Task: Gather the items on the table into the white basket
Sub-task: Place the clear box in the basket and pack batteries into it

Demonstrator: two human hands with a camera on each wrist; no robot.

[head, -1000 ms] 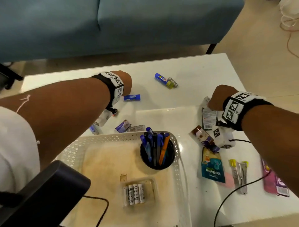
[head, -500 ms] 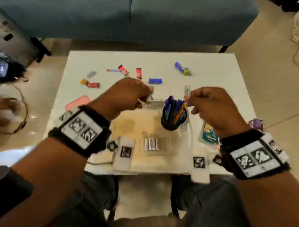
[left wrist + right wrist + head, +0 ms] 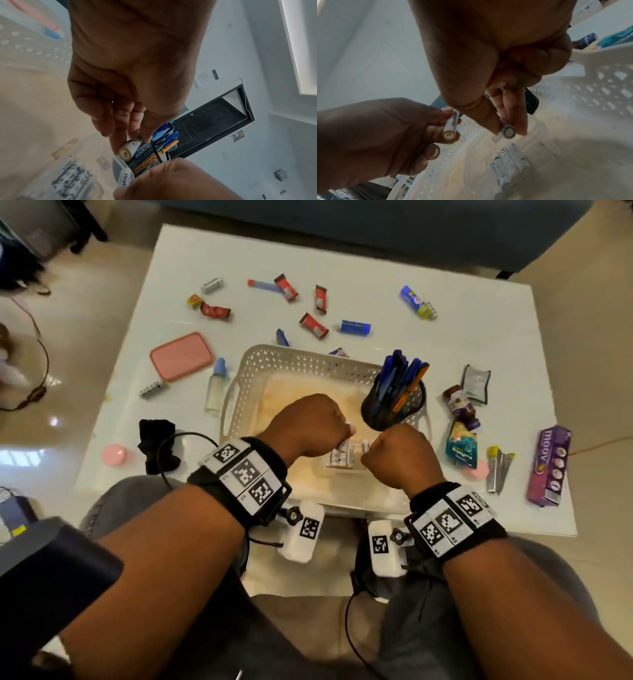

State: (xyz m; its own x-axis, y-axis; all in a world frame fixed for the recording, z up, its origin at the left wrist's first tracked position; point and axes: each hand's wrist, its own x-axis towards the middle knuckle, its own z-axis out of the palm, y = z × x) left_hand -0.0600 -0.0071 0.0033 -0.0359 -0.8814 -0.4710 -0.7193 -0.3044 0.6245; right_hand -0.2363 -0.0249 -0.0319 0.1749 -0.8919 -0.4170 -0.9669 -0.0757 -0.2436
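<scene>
The white basket (image 3: 298,359) stands in the middle of the white table (image 3: 342,251). Both hands hover inside it, close together, over a clear case of batteries (image 3: 342,465). My left hand (image 3: 337,436) pinches a white battery (image 3: 127,149) between thumb and fingers. In the same way my right hand (image 3: 370,448) pinches a second white battery (image 3: 508,130), end down. The left hand's battery (image 3: 449,129) also shows in the right wrist view. A black mesh pen holder (image 3: 394,405) full of pens stands in the basket's right corner.
Loose on the table lie red sachets (image 3: 313,325), blue tubes (image 3: 414,301), a pink lid (image 3: 181,356), a small bottle (image 3: 215,386), a purple box (image 3: 549,465), a teal packet (image 3: 462,445) and several small packs. A sofa (image 3: 376,220) stands beyond.
A second ago each hand reached for items on the table either side of the basket. Both hands then rose with a battery and have now come low over the battery case.
</scene>
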